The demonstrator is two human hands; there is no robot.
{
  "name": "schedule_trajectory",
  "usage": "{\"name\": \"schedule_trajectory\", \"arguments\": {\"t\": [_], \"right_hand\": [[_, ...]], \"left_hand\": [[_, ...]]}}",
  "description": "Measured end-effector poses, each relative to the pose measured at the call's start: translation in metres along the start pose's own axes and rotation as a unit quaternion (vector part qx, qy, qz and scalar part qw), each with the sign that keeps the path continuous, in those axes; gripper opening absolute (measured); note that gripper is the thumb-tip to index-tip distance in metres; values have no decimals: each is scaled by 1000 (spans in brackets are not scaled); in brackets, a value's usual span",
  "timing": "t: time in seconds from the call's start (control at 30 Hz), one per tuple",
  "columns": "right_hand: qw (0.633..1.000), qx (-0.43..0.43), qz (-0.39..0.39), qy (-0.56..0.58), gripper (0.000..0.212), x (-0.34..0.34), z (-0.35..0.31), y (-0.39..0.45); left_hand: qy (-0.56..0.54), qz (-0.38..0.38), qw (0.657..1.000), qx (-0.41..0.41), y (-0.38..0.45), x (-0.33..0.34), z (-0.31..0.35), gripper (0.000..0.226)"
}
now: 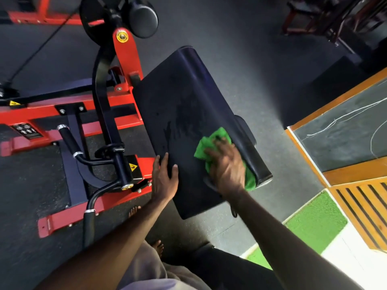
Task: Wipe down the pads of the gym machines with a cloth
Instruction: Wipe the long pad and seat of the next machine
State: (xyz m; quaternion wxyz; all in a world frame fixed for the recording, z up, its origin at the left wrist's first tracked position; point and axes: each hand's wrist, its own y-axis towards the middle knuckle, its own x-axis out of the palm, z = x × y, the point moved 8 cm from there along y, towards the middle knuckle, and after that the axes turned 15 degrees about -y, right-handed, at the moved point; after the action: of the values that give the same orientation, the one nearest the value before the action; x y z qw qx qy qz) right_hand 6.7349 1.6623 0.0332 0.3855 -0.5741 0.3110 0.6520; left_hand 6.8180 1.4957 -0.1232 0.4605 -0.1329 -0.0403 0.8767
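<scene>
A long black pad [178,101] of a red gym machine slants across the middle of the view, with wet streaks on its surface. My right hand [227,167] presses a green cloth [211,141] flat against the pad's right side near its lower end; the cloth bunches out above and below the hand. My left hand [164,176] rests on the pad's left edge, fingers curled over it. A second, narrower black pad [245,130] shows just behind the right edge.
The red machine frame [69,114] with black handles [69,139] and a round roller pad [143,17] stands to the left. Grey rubber floor surrounds it. A wooden-edged platform [343,122], green turf [314,222] and a slatted wooden panel [364,204] lie to the right. Bare feet show below.
</scene>
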Motion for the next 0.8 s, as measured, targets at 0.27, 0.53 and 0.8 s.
{"name": "schedule_trajectory", "arguments": {"t": [0.27,0.53,0.8], "right_hand": [[985,-165,-19,37,53,10,-27,1],[948,-304,-87,-33,38,52,-85,-48],[984,-158,-78,9,55,44,-69,26]], "left_hand": [[1,-16,1000,0,4,-3,4,59],[9,-27,1000,-7,2,-13,-11,60],[6,-10,1000,-7,17,-20,-12,58]]}}
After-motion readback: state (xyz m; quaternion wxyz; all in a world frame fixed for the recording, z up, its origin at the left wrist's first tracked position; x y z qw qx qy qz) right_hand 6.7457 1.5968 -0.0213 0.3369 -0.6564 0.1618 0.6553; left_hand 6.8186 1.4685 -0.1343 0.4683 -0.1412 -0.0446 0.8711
